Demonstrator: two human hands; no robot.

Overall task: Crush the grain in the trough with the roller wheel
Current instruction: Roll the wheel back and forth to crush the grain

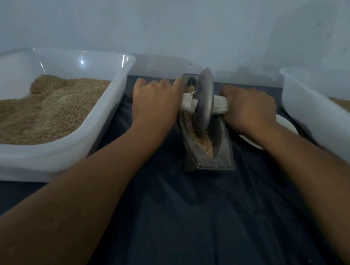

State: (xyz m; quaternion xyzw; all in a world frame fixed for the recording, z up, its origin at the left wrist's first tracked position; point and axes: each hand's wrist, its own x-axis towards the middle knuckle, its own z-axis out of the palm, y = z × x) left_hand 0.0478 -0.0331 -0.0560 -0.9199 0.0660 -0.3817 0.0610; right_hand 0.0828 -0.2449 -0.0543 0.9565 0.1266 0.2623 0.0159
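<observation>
In the trough [206,150] on the dark cloth [183,222], grain [204,144] under the roller wheel [205,100], standing on its edge. Left of the wheel, left hand [156,105] curled tight round the white-wrapped handle [188,105]. Right of the wheel, right hand [247,108] curled tight round the other end. Further left, a white tub [101,129] of grain; further right, another tub [327,123].

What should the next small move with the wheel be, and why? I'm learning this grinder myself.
Probably roll the roller wheel back toward the near end of the trough. Both hands, left hand and right hand, grip the wrapped handle, the wheel sits toward the far half, and uncrushed-looking grain lies heaped nearer the person.
</observation>
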